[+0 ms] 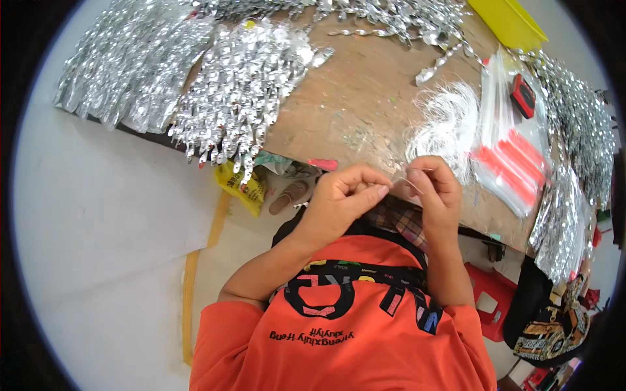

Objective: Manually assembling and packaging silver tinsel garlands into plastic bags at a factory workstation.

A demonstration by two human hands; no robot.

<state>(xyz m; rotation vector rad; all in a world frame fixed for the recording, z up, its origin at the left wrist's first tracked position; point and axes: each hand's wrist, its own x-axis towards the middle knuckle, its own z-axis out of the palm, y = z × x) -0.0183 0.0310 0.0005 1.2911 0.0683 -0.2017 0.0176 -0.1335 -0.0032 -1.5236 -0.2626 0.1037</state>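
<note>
At the brown tabletop (313, 124), our left hand (339, 202) and right hand (441, 199) pinch fingers (374, 194) together on thin thread (414, 187), presumably for fine control.

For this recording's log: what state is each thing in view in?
Left hand: thumb and finger pinched; contents too fine to tell.
Right hand: thumb and finger closed on thin thread.
Thin thread: slack, curved.
White cord bundle: loosely spread on the table.
Silver strands: heaped, ends over the edge.
Plastic sleeves: piled flat.
Red-and-black object: lying on the sleeves.
Yellow bag: crumpled, below tabletop level.
</note>
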